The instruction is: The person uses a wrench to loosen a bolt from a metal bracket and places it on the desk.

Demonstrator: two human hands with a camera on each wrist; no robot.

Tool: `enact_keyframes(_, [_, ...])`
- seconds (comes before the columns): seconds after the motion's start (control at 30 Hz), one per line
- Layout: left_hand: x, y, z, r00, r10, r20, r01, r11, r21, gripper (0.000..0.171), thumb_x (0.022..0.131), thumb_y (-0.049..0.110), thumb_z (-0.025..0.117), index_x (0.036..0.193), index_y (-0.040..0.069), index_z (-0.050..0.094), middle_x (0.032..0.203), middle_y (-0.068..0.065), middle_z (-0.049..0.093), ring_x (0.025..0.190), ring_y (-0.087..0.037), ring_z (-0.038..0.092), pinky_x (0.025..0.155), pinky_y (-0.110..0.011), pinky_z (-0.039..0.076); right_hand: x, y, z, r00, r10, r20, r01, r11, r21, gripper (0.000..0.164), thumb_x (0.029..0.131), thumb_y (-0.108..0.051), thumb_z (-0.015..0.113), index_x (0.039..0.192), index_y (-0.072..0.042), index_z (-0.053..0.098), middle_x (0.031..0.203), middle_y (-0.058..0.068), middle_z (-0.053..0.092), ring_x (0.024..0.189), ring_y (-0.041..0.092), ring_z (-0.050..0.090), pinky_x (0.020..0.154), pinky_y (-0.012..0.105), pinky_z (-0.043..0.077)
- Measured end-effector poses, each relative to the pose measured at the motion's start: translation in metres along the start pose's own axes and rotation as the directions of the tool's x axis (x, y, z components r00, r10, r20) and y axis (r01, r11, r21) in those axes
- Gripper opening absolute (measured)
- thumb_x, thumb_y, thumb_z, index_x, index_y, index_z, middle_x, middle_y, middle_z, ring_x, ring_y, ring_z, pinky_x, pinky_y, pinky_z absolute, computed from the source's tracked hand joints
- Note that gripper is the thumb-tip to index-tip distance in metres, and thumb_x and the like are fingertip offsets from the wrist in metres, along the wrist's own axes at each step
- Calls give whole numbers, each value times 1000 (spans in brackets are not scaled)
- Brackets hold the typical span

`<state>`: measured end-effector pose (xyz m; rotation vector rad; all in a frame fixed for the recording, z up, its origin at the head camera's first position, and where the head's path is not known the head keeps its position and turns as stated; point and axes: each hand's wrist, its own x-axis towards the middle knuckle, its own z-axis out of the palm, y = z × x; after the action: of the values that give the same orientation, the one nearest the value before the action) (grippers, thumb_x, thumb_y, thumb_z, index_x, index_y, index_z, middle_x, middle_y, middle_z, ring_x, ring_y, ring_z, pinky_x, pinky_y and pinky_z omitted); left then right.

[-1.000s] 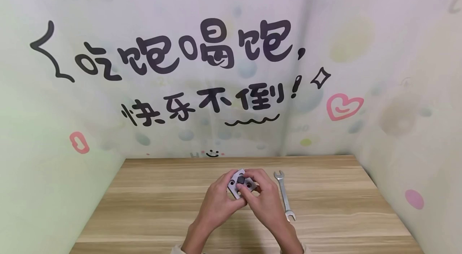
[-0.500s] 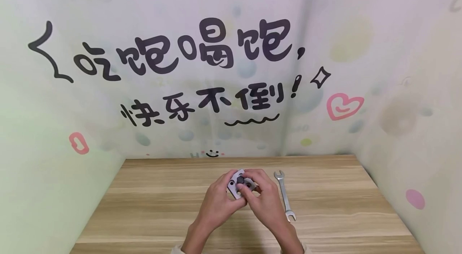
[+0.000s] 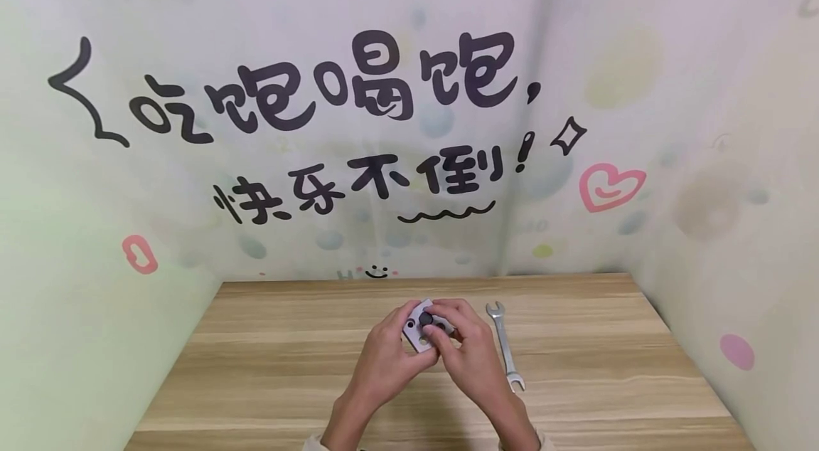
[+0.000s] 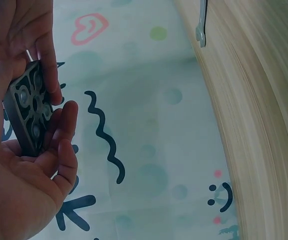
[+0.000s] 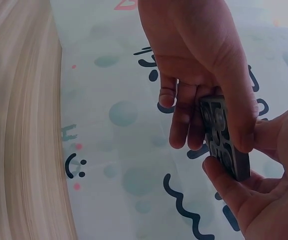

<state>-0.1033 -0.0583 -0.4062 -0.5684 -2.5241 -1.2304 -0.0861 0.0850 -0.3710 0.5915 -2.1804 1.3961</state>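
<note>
Held up over the table in the head view is a grey square metal plate (image 3: 416, 342) with round holes. My left hand (image 3: 388, 351) grips it by its left side and lower edge. A black bolt head (image 3: 426, 317) stands at the middle of its upper face, and my right hand (image 3: 472, 351) pinches it between thumb and index finger. Both wrist views show the plate's ribbed underside (image 4: 32, 107), with round bosses near the corners. There the left hand's fingers curl below the plate, and the right hand's thumb (image 5: 242, 135) lies along it.
To the right of the hands, a double open-ended wrench (image 3: 505, 348) lies on the wood-grain table (image 3: 288, 365). A printed cloth backdrop (image 3: 384, 245) stands along the table's back edge, and cloth also borders both sides.
My right thumb and index finger have shifted slightly around the bolt head. The left hand and the plate stay nearly in place, and the wrench has not moved.
</note>
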Motion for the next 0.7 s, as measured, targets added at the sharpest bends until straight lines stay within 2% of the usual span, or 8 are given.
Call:
enact_keyframes(0.2, [0,1,0,1000,7,-4,-7,1000,8,58,72,35,69,124,18,49,113,6,56,90,-7,54,71,-24,47,-5,25,4,1000,-4,30,5,1000,-11,25,79,-4,65,103,-13,66,106,2,57,91,15,58,59,22,49])
enact_keyframes(0.4, [0,0,0,1000,9,-1,-9,1000,17,60,71,32,71,125,18,48,111,6,56,90,-7,54,72,-29,48,-7,29,4,994,77,79,-78,997,4,28,81,-16,66,109,-14,62,108,-3,56,95,11,56,67,22,50])
enact_keyframes(0.57, [0,1,0,1000,20,-3,-20,999,31,61,70,33,72,124,19,49,109,6,56,91,-7,54,74,-32,48,-6,29,7,991,126,36,-126,992,17,30,77,-23,70,104,-15,60,102,-6,58,91,9,58,67,22,50])
enact_keyframes(0.7, [0,2,1,1000,23,-3,-23,999,32,60,69,32,72,123,19,49,108,6,56,91,-8,54,74,-32,48,-6,28,8,996,90,10,-90,996,5,25,77,-24,70,97,-15,59,102,-2,59,89,12,59,66,22,51])
